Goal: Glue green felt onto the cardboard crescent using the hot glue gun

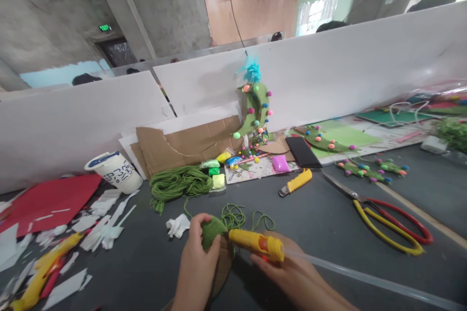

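My left hand [199, 262] pinches a cardboard piece [223, 265] whose upper end is covered in green yarn [212, 231]. In my right hand [282, 265] is a yellow hot glue gun [251, 243], its tip pointing left at the green-covered end. Whether the tip touches the piece I cannot tell. A long clear glue stick [357, 274] runs out of the gun's rear to the right. Loose loops of green yarn [233, 215] lie just beyond my hands. A crumpled white tissue [178, 226] rests left of them.
Ahead lie a green yarn bundle [180, 182], a yellow utility knife [296, 182] and a black phone [302, 151]. Scissors [386, 223] lie open at right. Paper scraps, red paper [54, 199] and a white cup [116, 173] are at left. A pom-pom-decorated green crescent [260, 107] stands against the white partition [328, 68].
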Tool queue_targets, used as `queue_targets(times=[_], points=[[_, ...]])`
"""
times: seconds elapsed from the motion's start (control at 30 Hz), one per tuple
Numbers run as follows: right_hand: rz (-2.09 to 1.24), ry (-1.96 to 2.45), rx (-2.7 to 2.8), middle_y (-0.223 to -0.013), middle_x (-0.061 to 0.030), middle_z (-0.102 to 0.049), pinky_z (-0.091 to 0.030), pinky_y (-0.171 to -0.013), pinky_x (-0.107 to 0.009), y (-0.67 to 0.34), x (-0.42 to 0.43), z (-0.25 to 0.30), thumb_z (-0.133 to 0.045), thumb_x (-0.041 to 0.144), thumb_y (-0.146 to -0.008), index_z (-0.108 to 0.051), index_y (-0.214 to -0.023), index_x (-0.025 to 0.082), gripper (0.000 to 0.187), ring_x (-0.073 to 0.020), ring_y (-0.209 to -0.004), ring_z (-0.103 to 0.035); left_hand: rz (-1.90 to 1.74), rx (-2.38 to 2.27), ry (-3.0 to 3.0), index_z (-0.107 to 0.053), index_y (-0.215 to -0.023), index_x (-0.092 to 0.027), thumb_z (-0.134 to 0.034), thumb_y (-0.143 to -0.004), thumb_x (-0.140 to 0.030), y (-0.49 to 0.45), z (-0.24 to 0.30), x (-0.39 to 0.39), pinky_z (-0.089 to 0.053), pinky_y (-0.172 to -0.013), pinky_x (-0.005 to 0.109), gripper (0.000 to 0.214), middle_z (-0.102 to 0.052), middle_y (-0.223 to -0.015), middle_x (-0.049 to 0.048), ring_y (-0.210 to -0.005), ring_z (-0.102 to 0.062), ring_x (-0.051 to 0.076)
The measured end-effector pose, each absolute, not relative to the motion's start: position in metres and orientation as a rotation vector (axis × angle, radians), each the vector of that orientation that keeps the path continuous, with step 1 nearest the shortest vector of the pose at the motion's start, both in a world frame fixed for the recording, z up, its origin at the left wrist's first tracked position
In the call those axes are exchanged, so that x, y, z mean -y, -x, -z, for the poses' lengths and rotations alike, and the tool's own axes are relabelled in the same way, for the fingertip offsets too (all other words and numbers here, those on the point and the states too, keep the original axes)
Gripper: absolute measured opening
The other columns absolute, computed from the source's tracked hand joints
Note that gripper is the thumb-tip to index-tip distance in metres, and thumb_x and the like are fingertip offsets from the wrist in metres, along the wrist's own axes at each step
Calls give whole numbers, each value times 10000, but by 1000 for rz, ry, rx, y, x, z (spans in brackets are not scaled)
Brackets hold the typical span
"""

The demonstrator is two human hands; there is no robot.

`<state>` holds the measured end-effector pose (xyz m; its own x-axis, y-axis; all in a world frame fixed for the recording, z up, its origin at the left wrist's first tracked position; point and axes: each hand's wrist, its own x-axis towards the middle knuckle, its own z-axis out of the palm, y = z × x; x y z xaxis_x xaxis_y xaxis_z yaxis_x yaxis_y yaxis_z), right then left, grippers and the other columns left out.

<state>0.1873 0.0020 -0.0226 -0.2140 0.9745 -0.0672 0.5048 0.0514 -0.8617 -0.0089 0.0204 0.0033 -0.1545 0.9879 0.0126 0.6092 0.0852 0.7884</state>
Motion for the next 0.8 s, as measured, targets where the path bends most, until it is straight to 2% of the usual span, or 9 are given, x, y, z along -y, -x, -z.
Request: queue_targets(times=[0.8], points=[[-1046,1491,1759,-822,-91,-683,-433,-637,-327,-186,-1,21,-579,344,-812,-667,-863,197,178,-219,-681,-586,-858,-1829,-1581,-447,-1028,-237,-494,-788,-272,11,0,-23,-423,-838,407,247,-573,-1006,58,-938,-594,282]])
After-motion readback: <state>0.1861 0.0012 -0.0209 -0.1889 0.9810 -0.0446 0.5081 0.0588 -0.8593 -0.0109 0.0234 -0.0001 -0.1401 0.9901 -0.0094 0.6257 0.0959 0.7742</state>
